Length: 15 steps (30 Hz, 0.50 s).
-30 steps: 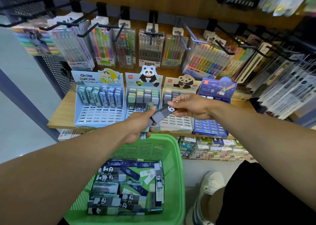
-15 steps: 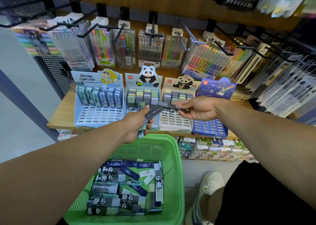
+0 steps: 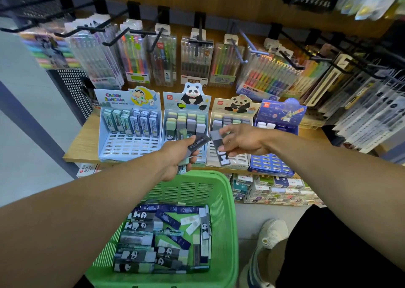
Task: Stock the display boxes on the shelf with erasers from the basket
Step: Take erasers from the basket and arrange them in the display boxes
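The right hand point(image 3: 243, 142) pinches one panda eraser point(image 3: 220, 148) just above the panda display box point(image 3: 229, 156); the left hand point(image 3: 177, 156) grips several erasers point(image 3: 197, 144); one could slip into the green basket point(image 3: 228, 211) below.

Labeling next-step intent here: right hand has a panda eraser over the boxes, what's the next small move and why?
Probably lower the right hand to slot its grey panda eraser upright into the second panda display box: the eraser hangs right over that box, whose front slots are empty, while the left hand holds spare erasers.
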Each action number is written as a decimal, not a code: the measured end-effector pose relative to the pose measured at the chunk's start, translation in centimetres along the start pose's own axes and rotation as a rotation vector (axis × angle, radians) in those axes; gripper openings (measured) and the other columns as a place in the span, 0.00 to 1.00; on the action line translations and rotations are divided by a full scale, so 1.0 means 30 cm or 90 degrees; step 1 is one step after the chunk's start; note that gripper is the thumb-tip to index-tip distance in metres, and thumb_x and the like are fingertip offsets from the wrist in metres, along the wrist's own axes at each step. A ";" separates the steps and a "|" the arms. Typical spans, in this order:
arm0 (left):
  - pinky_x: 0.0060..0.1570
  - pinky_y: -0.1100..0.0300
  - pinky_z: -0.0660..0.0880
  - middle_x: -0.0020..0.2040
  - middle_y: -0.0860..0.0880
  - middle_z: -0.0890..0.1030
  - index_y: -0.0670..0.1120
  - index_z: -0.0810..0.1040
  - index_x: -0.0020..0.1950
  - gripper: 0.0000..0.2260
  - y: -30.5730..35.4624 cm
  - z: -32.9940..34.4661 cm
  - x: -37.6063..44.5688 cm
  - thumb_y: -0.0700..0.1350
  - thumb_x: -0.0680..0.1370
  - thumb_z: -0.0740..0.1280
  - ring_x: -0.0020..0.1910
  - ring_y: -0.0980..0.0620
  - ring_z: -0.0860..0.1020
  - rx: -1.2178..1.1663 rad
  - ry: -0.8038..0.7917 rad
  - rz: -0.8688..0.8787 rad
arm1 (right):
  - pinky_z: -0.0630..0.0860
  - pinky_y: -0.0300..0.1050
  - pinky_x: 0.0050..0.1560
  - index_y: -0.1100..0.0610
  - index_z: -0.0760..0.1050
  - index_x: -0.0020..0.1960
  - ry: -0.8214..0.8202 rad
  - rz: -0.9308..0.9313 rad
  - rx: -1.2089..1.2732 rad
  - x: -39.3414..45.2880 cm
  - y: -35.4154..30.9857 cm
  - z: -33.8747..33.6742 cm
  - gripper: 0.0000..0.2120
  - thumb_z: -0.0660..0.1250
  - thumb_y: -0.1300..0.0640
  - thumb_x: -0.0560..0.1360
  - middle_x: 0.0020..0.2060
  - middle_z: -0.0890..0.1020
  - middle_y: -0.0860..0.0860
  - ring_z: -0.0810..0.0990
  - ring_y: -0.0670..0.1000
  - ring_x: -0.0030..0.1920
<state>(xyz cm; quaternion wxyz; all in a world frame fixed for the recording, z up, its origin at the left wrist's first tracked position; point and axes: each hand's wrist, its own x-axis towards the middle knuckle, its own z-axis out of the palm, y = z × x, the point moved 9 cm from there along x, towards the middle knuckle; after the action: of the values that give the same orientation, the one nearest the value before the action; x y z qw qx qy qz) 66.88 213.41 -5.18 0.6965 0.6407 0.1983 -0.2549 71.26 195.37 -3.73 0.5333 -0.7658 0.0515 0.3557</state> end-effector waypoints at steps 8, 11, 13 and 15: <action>0.30 0.59 0.72 0.44 0.44 0.84 0.41 0.77 0.52 0.07 -0.005 0.023 -0.012 0.45 0.81 0.65 0.35 0.51 0.79 0.027 -0.026 -0.011 | 0.83 0.45 0.39 0.54 0.74 0.58 0.354 -0.142 -0.232 -0.033 -0.051 -0.175 0.14 0.70 0.67 0.77 0.46 0.78 0.54 0.83 0.55 0.43; 0.33 0.57 0.74 0.42 0.45 0.86 0.41 0.76 0.53 0.06 -0.013 0.037 -0.017 0.43 0.80 0.67 0.37 0.50 0.82 0.035 -0.047 -0.023 | 0.79 0.39 0.36 0.53 0.74 0.52 0.434 -0.166 -0.279 -0.042 -0.067 -0.213 0.09 0.69 0.65 0.78 0.44 0.78 0.50 0.82 0.52 0.44; 0.36 0.57 0.76 0.42 0.45 0.86 0.40 0.76 0.54 0.06 -0.016 0.042 -0.018 0.42 0.80 0.68 0.38 0.50 0.84 0.027 -0.058 -0.030 | 0.72 0.35 0.34 0.54 0.74 0.49 0.461 -0.170 -0.310 -0.039 -0.071 -0.226 0.06 0.69 0.63 0.78 0.42 0.78 0.47 0.78 0.48 0.42; 0.36 0.57 0.79 0.45 0.44 0.86 0.40 0.76 0.55 0.06 -0.018 0.046 -0.020 0.41 0.80 0.67 0.41 0.49 0.85 0.013 -0.068 -0.037 | 0.68 0.35 0.33 0.54 0.74 0.48 0.471 -0.169 -0.330 -0.037 -0.072 -0.233 0.05 0.69 0.61 0.79 0.41 0.77 0.46 0.75 0.45 0.40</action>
<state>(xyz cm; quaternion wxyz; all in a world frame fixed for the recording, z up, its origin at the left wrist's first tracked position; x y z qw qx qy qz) 66.02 212.06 -5.10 0.6920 0.6269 0.1768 -0.3112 74.86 189.97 -0.13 0.3115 -0.9489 0.0492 -0.0113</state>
